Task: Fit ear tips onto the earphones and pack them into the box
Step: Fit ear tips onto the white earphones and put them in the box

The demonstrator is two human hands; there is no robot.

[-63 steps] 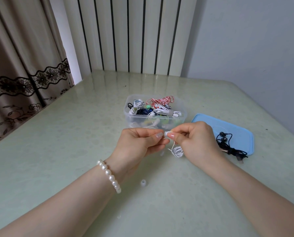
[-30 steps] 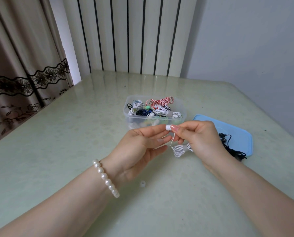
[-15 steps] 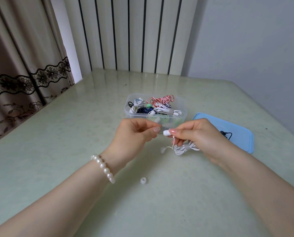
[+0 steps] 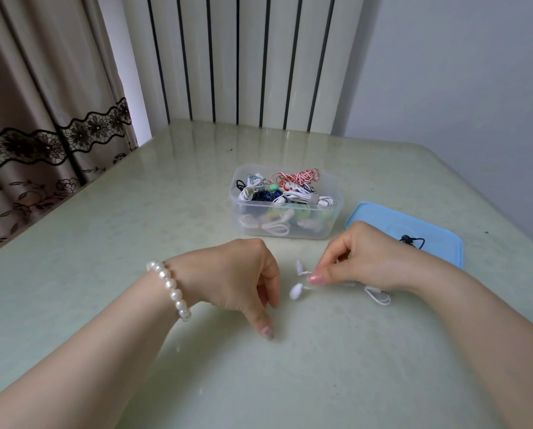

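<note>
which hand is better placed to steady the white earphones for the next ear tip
Right. The right hand pinches the white earphones just behind the buds. The left hand is apart from them, fingertips down at the table.

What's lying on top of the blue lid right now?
A black earphone with its cord lies on the blue lid. Only a small part shows; the rest is covered by the right hand and wrist.
</note>
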